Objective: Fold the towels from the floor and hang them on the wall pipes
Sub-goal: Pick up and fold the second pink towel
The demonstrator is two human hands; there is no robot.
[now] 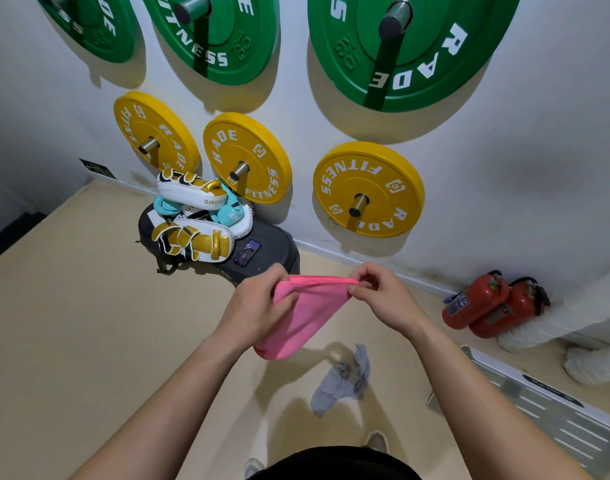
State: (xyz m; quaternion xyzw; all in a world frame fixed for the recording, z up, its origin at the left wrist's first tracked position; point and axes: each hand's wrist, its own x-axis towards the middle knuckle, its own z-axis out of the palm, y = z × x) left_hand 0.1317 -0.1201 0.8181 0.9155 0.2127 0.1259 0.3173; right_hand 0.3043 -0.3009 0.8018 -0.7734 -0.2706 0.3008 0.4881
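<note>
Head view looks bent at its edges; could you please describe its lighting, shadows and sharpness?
Head view: wide-angle distortion curves the wall and the green plates; overhead light casts soft shadows below the plates and beside the grey towel; the pink towel is sharp, without glare.

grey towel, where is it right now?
Head view: the grey towel lies crumpled on the floor right of centre, just below the pink towel and lower left of the red fire extinguishers.
</note>
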